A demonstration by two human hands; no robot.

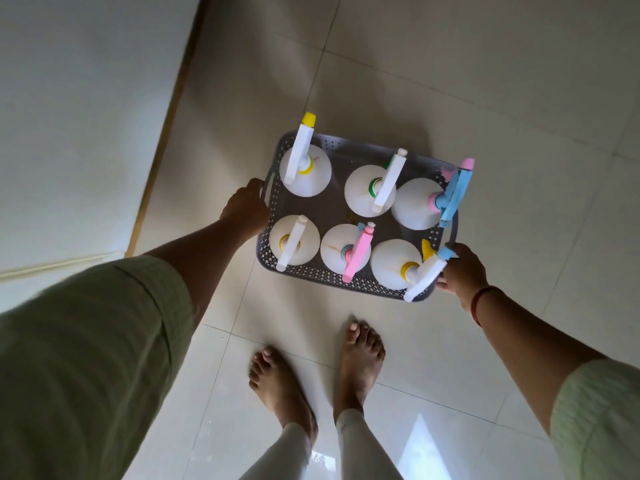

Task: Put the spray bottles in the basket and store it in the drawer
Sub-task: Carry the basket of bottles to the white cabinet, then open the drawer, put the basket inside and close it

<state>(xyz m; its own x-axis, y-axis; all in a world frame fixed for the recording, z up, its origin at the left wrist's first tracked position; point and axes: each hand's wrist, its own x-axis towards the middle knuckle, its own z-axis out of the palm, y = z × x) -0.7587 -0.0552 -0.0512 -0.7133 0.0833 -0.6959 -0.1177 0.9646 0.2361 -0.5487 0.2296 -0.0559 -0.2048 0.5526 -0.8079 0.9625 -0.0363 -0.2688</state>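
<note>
A grey perforated basket (313,269) hangs in the air above the tiled floor, held at both short ends. My left hand (246,209) grips its left handle and my right hand (462,268) grips its right end. Several white spray bottles stand upright inside in two rows. One has a yellow-tipped white trigger (304,147), one a green collar (375,188), one a blue and pink trigger (453,195), one a pink trigger (356,252). The drawer is not in view.
My bare feet (360,362) stand on glossy cream floor tiles (450,98) just below the basket. A white surface with a wooden edge strip (169,123) runs along the left side. Open floor stretches ahead and to the right.
</note>
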